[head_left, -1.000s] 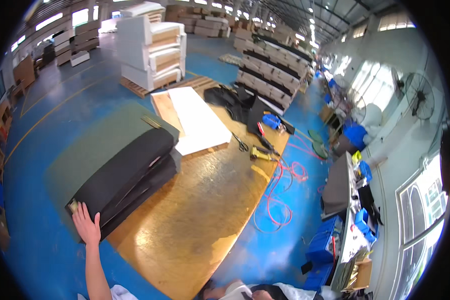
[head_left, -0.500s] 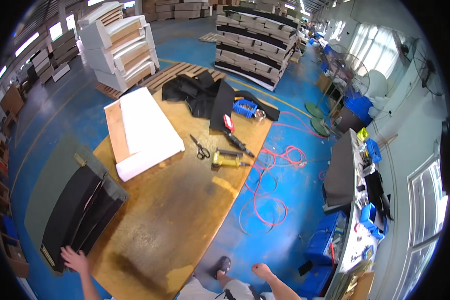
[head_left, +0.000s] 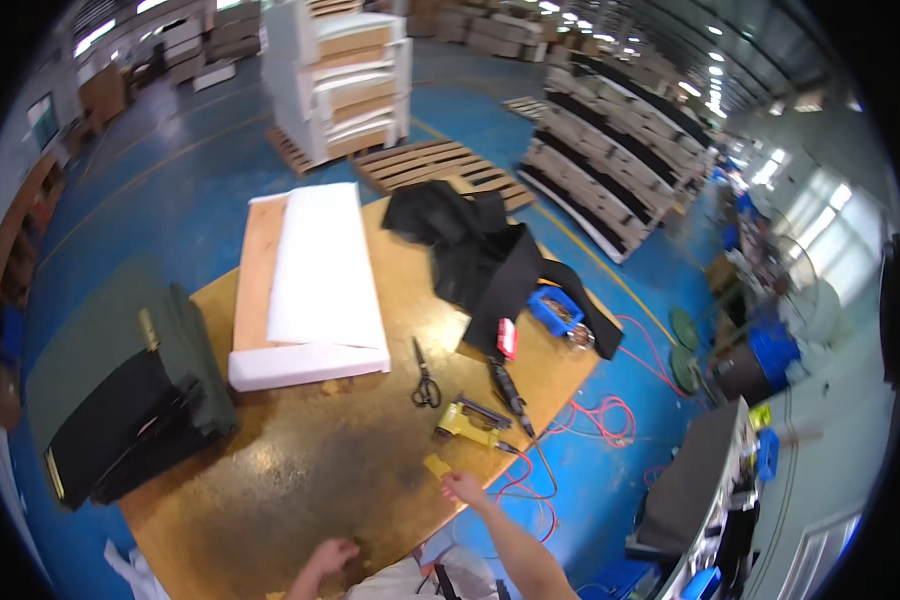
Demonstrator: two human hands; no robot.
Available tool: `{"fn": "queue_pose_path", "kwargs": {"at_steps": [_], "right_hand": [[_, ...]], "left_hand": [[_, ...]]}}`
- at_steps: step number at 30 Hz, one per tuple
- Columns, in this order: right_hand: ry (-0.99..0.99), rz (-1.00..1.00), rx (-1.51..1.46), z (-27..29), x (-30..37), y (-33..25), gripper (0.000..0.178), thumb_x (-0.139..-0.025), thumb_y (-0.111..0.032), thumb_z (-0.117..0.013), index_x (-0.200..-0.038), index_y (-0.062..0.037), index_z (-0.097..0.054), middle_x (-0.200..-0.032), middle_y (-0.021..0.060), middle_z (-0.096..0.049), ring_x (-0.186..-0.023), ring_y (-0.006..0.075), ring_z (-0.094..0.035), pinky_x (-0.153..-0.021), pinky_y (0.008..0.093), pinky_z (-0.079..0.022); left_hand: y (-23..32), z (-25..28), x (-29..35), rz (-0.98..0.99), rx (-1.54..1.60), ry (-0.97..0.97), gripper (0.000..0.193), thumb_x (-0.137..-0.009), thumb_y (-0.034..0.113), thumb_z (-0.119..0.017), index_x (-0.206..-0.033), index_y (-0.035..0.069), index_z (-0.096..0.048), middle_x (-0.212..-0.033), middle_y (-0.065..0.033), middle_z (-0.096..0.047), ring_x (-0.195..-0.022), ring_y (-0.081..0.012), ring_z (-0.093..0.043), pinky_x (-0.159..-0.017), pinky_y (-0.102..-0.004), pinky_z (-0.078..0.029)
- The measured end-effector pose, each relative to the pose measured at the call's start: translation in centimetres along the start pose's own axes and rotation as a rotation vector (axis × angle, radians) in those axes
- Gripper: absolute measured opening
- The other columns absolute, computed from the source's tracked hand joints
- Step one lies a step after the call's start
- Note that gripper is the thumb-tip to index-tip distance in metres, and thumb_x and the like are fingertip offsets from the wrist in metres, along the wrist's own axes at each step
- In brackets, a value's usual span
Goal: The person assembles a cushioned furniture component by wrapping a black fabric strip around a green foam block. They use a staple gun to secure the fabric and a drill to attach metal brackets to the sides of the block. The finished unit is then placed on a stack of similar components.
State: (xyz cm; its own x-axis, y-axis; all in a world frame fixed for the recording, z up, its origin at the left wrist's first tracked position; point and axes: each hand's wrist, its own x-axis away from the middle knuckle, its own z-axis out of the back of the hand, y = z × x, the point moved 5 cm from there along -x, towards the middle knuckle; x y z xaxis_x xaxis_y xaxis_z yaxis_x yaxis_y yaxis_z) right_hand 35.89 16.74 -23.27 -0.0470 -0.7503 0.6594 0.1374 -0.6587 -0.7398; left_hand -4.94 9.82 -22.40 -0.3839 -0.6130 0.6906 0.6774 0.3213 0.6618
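Note:
My left hand [head_left: 336, 554] hovers over the near edge of the wooden table [head_left: 300, 440], its fingers curled with nothing visible in them. My right hand [head_left: 462, 488] reaches over the table's right edge, fingers loosely extended and holding nothing I can see. Closest to it lies a yellow staple gun [head_left: 467, 424] with a hose on it. Beside that are a black power driver [head_left: 510, 390] and black-handled scissors [head_left: 425, 385]. A wooden frame padded with white foam [head_left: 325, 270] rests farther back. At the left is a stack of dark fabric-covered panels [head_left: 120, 425].
Black fabric [head_left: 460, 245], a red-and-white box [head_left: 507, 339] and a blue bin of small parts [head_left: 555, 311] occupy the far right of the table. Red hoses [head_left: 610, 425] coil on the blue floor. Pallets [head_left: 440, 165] and stacked furniture pieces [head_left: 610, 160] stand beyond.
My left hand has left the dark panels and moved right to the table's near edge. My right hand has come left over the table, its fingers loosening. The view has turned.

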Motion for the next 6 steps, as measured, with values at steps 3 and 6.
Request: {"fn": "queue_pose_path", "kwargs": {"at_steps": [3,6], "right_hand": [[-0.032,-0.057,-0.083,3.2,-5.4,0.1,0.032,-0.097,-0.024,-0.063,-0.121,-0.0035,-0.069,-0.098,0.009,-0.074,-0.087,0.0164,-0.071,-0.075,0.0317,-0.059],[0.031,0.048,0.193,6.3,-9.7,-2.5,0.048,-0.093,-0.024,-0.069,-0.136,-0.0048,-0.06,-0.12,0.0105,-0.073,-0.105,0.0218,-0.07,-0.089,0.0344,-0.058]], "left_hand": [[10.2,5.7,-7.9,-0.163,-0.154,0.28,0.044,-0.092,0.046,-0.069,-0.1,0.003,-0.069,-0.092,-0.0173,-0.072,-0.089,-0.0323,-0.071,-0.078,-0.0439,-0.054],[15.0,9.4,-11.8,-0.041,0.077,0.445,0.047,-0.091,0.048,-0.071,-0.109,0.004,-0.069,-0.102,-0.0182,-0.073,-0.099,-0.0315,-0.071,-0.085,-0.0445,-0.054]]}}
